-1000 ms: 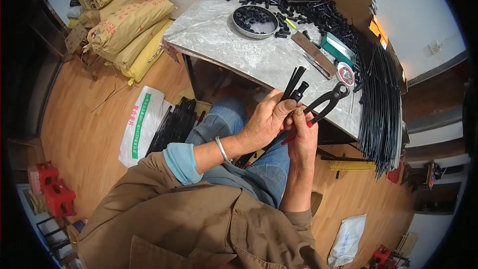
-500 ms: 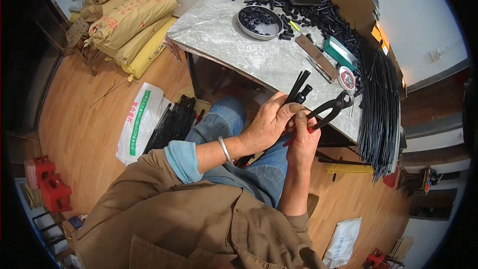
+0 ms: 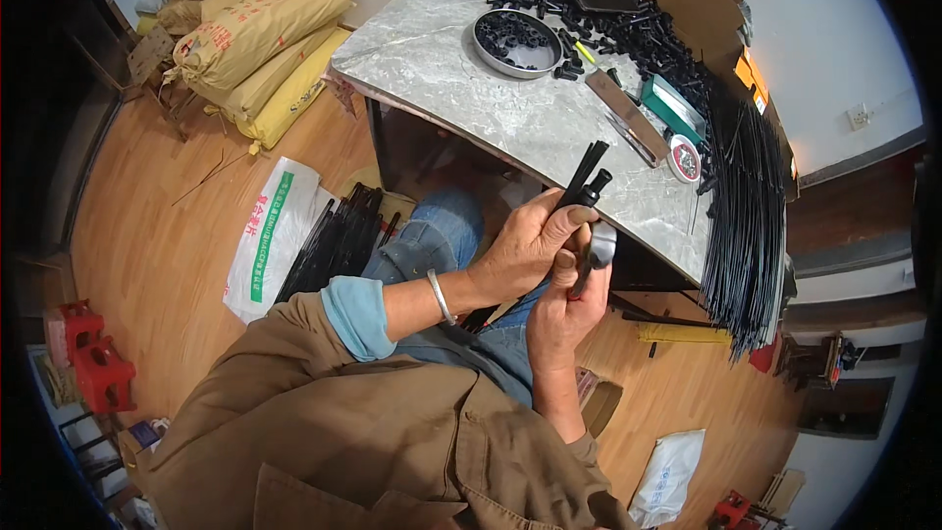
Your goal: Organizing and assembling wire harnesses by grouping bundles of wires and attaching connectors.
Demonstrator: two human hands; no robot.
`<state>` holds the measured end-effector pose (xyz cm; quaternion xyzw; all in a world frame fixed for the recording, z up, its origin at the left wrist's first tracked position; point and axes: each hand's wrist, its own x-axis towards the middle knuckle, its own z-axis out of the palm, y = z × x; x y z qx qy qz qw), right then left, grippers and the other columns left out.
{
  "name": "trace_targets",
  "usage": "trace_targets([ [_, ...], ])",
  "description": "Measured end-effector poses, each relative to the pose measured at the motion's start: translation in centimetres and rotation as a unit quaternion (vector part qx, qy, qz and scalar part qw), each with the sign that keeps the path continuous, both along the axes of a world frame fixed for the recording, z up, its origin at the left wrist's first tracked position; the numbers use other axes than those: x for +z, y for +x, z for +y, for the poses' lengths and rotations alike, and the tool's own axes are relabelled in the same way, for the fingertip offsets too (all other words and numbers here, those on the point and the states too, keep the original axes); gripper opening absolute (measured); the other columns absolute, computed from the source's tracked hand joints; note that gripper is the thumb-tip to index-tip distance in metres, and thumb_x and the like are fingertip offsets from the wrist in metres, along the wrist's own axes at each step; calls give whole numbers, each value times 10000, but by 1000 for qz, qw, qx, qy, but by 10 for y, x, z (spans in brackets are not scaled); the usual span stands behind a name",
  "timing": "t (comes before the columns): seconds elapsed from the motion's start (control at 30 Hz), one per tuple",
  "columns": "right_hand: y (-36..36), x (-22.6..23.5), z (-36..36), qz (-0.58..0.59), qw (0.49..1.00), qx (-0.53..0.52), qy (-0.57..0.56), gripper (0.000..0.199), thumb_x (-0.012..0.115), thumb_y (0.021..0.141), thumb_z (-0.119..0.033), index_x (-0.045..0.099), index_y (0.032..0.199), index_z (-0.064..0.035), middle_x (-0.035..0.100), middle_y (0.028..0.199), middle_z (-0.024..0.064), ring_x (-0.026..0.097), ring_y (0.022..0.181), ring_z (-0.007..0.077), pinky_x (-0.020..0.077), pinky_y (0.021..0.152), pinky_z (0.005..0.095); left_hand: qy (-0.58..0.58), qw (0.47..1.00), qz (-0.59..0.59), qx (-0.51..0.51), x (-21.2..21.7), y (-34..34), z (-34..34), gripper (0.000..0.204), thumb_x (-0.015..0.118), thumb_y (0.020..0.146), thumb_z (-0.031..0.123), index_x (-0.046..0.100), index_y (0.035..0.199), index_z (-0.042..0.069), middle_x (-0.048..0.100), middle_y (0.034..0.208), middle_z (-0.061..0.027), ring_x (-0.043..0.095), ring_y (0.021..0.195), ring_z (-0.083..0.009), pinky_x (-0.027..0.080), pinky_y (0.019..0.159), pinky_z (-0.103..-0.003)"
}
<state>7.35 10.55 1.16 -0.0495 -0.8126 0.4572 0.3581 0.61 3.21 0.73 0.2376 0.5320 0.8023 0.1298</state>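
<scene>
Mid-frame, the left hand [image 3: 522,243] keeps a clenched grip on a few black rods [image 3: 586,169] and 1 black fitting [image 3: 601,180]; the right hand [image 3: 566,312] grasps the pincers [image 3: 602,247] (nearly end-on). This piece seems unfinished; the fitting heap [image 3: 677,51], upper right, and rod sheaf [image 3: 746,245], far right, suggest plenty left. The counter [image 3: 422,54] edge runs just beyond the hands; its bare upper-centre stretch offers room.

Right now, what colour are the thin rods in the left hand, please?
The thin rods are black, clearest in the head view.
</scene>
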Motion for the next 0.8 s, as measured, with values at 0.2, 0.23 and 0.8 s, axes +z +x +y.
trace_targets([
  [0.2,5,22,17,-97,967,138,-190,329,523,973,-158,561,1243,26,603,1007,60,552,796,105,440,700,229,5,996,-70,-50,2,-12,-6,540,445,959,519,606,999,5,555,708,12,499,595,-43,414,520,-203],
  [0.23,7,38,22,-132,954,155,-220,346,496,972,-114,522,1289,21,616,983,64,537,708,83,428,619,204,-4,993,-96,-72,1,-15,-9,579,429,951,552,605,960,1,543,659,9,474,533,-50,383,476,-205],
  [0.8,71,72,60,-442,699,257,-500,404,544,947,-212,492,1221,80,543,707,112,528,527,173,468,484,317,-26,979,-108,-170,5,-9,-3,663,403,914,639,601,835,11,431,502,30,387,394,-44,291,368,-204],
])
